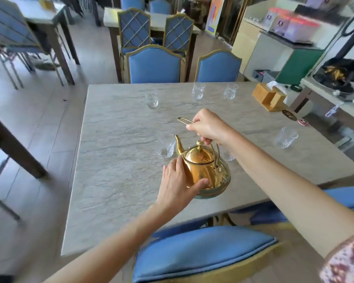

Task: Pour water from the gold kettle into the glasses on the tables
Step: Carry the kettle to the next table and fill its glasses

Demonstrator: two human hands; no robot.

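Stone-look table (119, 152) fills most of what we see, pale grey and veined, with blue chairs (154, 66) drawn up along its far edge and another blue seat (202, 252) just under us at the near edge. More tables and chairs stand farther back across the tiled floor, and a counter with boxes runs along the right.

Over the near half of the table we hold the kettle (206, 170), gold and shiny, tilted with its spout (178, 145) pointing away and left, toward a glass (167, 148) just beside the spout tip. Our right hand (207, 126) is closed around the top of the handle (183, 120), above the lid. Our left hand (179, 184) lies with spread fingers against the kettle's left side, thumb pressed to the lower belly, steadying it.

A wooden box (269, 97) sits near the far right corner, with two round coasters (289, 115) just beside it.

Other glasses stand well apart: three (198, 90) along the far side, one (285, 137) at the right, and one (229, 155) partly hidden behind the kettle and our right wrist. We cannot tell whether any holds water.
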